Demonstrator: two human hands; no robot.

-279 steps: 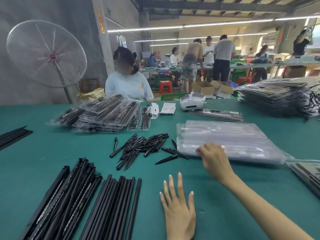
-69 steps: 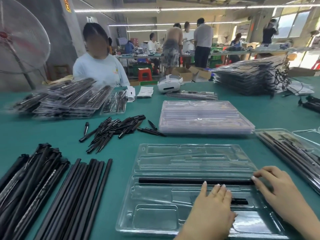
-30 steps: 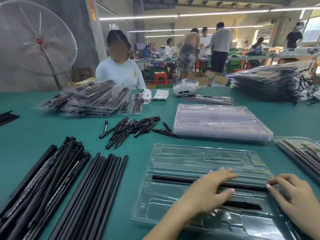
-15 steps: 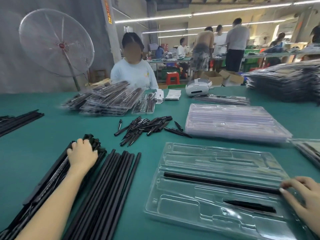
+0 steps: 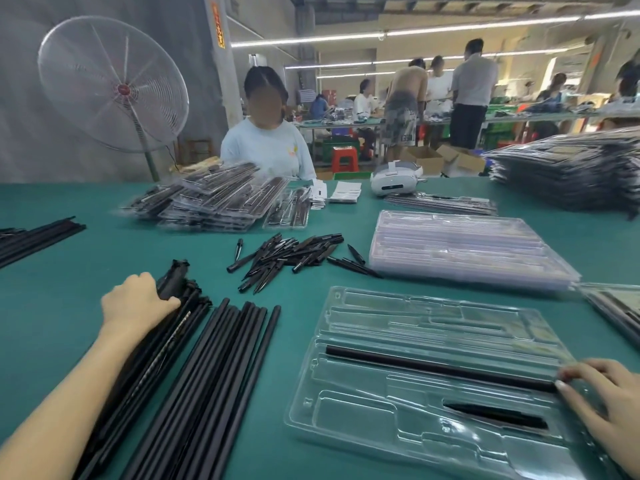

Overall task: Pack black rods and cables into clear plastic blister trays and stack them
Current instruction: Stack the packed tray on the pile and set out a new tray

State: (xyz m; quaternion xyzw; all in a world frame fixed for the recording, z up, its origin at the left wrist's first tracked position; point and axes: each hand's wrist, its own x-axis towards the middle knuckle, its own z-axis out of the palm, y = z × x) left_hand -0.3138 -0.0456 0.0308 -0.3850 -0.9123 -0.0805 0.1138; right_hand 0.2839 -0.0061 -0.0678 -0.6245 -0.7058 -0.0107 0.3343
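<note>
Filling one tray is the step in hand. At lower left, the left hand (image 5: 138, 301) reaches out along its forearm, fingers curled over the far end of the bundle of black sleeved cable pieces (image 5: 162, 337); next it must likely separate one and carry it rightward. At lower centre lies the clear plastic blister tray (image 5: 398, 403), holding a long black rod (image 5: 440, 368). At lower right, the right hand (image 5: 602, 400) rests on the tray's edge, fingers bent and slightly apart, fingertips touching the rod's end.

Factory packing hall: long green worktop (image 5: 311, 445), stacked filled trays (image 5: 571, 174) at its far end, industrial fan (image 5: 114, 84) behind it.
</note>
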